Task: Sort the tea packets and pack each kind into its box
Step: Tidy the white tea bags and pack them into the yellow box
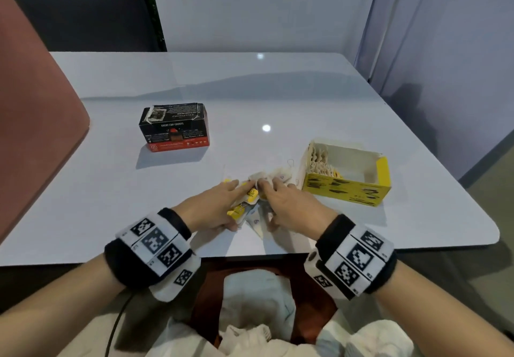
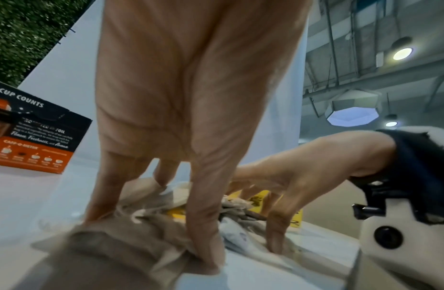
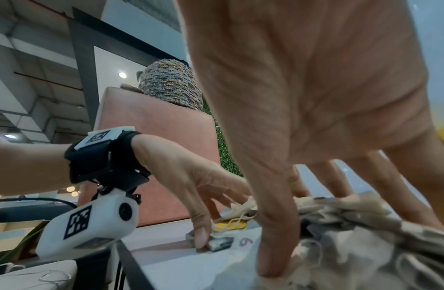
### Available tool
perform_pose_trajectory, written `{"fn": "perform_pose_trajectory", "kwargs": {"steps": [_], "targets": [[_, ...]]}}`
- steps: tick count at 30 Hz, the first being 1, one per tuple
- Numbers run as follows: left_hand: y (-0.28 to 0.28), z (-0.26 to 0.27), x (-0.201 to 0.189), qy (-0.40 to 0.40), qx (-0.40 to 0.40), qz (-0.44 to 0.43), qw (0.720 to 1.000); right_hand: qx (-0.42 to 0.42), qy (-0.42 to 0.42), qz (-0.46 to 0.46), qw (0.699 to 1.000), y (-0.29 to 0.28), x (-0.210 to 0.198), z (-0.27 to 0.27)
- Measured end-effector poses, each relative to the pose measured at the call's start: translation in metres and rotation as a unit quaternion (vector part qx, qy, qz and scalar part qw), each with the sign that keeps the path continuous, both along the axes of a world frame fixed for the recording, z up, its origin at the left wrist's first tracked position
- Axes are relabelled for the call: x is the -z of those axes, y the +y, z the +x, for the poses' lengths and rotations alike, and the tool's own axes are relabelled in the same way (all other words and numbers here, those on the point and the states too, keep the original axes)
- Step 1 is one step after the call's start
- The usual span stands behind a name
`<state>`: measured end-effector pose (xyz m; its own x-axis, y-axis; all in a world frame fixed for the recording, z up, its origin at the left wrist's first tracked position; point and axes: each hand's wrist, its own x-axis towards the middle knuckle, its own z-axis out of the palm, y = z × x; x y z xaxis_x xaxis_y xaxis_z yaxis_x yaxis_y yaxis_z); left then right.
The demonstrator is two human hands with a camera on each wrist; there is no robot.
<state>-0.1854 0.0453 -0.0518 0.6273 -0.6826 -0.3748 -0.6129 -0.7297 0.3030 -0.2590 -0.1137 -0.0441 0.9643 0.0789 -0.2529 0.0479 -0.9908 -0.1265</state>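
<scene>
A loose pile of tea packets, pale paper bags with strings and yellow tags, lies near the table's front edge. My left hand rests on its left side, fingers spread and fingertips pressing down on the packets. My right hand stands over the right side, straight fingers planted on the crumpled bags. The open yellow box sits just right of the pile with several pale bags stacked in its left end. The black and red box stands farther back on the left, its top closed.
The glossy white table has bare surface behind the pile and between the boxes. A pink seat back borders the table's left edge. The rounded front right corner lies below the yellow box.
</scene>
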Motion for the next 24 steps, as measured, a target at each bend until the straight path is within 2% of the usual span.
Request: {"fn": "perform_pose_trajectory", "kwargs": {"steps": [4, 7, 10, 12, 16, 19, 24], "targets": [[0.008, -0.023, 0.005, -0.002, -0.008, -0.019, 1.000, -0.001, -0.024, 0.021, 0.999, 0.003, 0.006, -0.013], [0.012, -0.035, -0.002, -0.017, -0.051, -0.063, 0.997, 0.014, -0.031, 0.070, 0.997, -0.005, 0.004, -0.015], [0.017, -0.052, -0.008, -0.157, -0.035, -0.185, 0.970, 0.064, -0.063, 0.100, 0.991, -0.027, -0.007, -0.024], [0.016, -0.064, -0.008, -0.199, 0.018, -0.241, 0.950, 0.089, -0.086, 0.091, 0.988, -0.040, -0.012, -0.033], [0.002, -0.078, 0.007, -0.254, 0.146, -0.160, 0.943, 0.076, -0.098, 0.086, 0.988, -0.035, -0.003, -0.044], [-0.008, -0.080, 0.022, -0.321, 0.164, -0.114, 0.926, 0.044, -0.148, 0.063, 0.986, -0.021, 0.005, -0.051], [-0.017, -0.082, 0.028, -0.390, 0.191, -0.056, 0.899, 0.002, -0.151, 0.005, 0.989, -0.009, 0.005, -0.050]]}}
